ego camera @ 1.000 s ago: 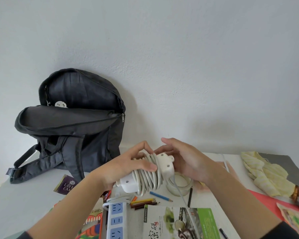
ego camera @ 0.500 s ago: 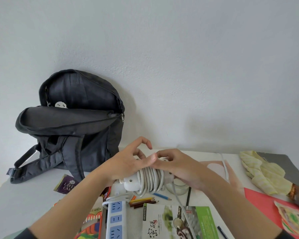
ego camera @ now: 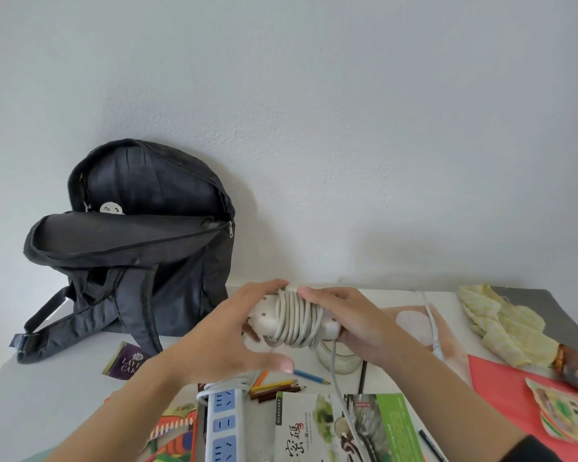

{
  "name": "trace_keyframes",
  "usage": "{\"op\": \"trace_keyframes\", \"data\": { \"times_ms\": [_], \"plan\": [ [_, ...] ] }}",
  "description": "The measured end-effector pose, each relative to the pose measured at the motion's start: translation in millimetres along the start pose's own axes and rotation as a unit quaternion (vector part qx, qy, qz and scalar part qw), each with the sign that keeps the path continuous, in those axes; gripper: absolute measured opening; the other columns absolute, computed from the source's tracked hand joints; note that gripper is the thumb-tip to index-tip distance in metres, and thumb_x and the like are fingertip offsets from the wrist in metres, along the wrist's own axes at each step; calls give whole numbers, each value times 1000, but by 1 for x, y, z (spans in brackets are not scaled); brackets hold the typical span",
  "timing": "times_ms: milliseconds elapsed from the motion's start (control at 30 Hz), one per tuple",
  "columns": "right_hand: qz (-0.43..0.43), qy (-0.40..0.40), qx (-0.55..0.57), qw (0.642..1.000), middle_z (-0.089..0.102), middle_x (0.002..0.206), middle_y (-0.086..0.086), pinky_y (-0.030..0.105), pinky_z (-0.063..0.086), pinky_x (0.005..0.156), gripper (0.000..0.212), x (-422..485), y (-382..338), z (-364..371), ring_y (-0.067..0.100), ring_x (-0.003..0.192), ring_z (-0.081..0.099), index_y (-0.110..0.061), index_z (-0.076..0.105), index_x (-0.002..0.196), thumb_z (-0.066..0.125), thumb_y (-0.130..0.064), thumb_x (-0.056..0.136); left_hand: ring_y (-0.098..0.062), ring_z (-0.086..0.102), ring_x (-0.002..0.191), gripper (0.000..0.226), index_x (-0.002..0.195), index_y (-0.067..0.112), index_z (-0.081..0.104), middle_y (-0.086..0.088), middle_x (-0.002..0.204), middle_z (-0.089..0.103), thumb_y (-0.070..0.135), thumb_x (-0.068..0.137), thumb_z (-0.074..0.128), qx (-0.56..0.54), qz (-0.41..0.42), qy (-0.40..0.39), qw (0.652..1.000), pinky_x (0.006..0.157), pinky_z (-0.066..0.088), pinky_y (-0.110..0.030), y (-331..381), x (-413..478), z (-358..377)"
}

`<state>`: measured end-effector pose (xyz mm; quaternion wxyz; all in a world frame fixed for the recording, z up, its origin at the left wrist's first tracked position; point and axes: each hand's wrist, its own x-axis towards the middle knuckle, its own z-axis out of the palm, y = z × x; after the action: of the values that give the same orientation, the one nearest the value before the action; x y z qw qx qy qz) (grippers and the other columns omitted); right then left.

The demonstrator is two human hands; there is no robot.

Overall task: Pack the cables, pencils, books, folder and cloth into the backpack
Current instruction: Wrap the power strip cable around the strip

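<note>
Above table [ego camera: 47,395], cable [ego camera: 297,318] between left hand [ego camera: 227,331], right hand [ego camera: 354,325]

1 backpack [ego camera: 141,248], 2 power strips [ego camera: 297,320] [ego camera: 222,423], 1 cloth [ego camera: 501,325]

Bright, even daylight w/ soft shadows on wall [ego camera: 347,128]; wide-angle warp at edges, slight blur.

The white plastic extension block [ego camera: 266,323] I grip looks smooth, faintly glossy; its wound grey-white cord [ego camera: 297,323] is matt. My black backpack [ego camera: 131,255] is matt woven cloth with a metal zip pull [ego camera: 230,228]. The pale yellow cloth [ego camera: 501,325] looks crinkled, the green-edged paperback [ego camera: 341,428] cover glossy.
</note>
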<state>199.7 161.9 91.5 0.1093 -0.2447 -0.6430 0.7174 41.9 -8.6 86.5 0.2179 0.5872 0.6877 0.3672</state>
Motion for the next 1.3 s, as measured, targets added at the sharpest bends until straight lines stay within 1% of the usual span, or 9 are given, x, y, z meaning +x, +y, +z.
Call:
{"op": "trace_keyframes", "data": {
  "times_ms": [200,400,633,733,833,933,1067,1200,1300],
  "plan": [
    [-17,-54,45,997,71,87,9,28,55,68,28,0,0,2,19,80,69,-3,66,95,78,-26,85,-12,65,108,82,133,29,62,13,114,69,59,63,93,57,52,60,995,94,53,-35,0,5,-3],
    [-67,-46,-124,989,73,94,7,27,52,83,39,-3,-9,3,14,90,69,-10,73,101,76,-46,86,-19,68,89,48,112,29,69,8,97,73,49,73,90,48,62,31,996,80,55,-40,9,7,1],
    [-92,-36,-185,978,68,98,0,20,50,76,28,-3,-10,8,6,86,66,-19,65,106,64,-45,97,-15,69,104,63,129,37,62,12,112,73,40,73,91,-6,39,45,998,90,56,-32,5,9,3],
    [-97,-46,-208,972,65,89,-5,17,48,71,27,-2,-10,9,3,79,62,-19,62,104,63,-45,98,-17,70,103,61,129,39,61,9,111,73,36,75,91,-40,18,39,998,91,56,-37,1,8,8],
    [-71,-81,-257,960,55,70,-10,22,40,68,32,-2,-13,7,9,69,51,-22,59,101,60,-53,97,-20,70,99,54,125,36,64,4,108,74,38,77,89,-50,0,14,999,91,57,-41,0,8,8],
    [-56,-104,-304,945,47,72,0,28,35,67,35,-1,-22,1,16,70,42,-26,60,102,59,-60,95,-18,71,93,48,120,31,68,2,103,74,37,77,88,-56,-12,0,998,89,57,-42,1,8,7],
    [-13,-159,-323,933,53,82,3,33,39,76,37,3,-28,-5,18,78,47,-27,58,106,64,-61,91,-16,70,92,45,115,32,70,6,101,75,43,75,88,0,-15,-49,999,87,57,-42,4,10,1],
    [7,-194,-410,891,62,92,-2,29,43,80,33,10,-27,-7,13,82,55,-28,55,108,68,-54,91,-2,64,98,62,123,42,62,19,104,70,63,68,83,141,-28,-87,986,92,52,-33,10,11,2],
    [-21,-166,-476,863,68,99,-6,29,50,79,36,16,-28,-7,7,81,62,-35,58,102,79,-55,81,-1,59,99,76,131,48,52,23,105,66,78,64,73,249,-41,-84,964,99,45,-31,11,9,5]
  ]
}}
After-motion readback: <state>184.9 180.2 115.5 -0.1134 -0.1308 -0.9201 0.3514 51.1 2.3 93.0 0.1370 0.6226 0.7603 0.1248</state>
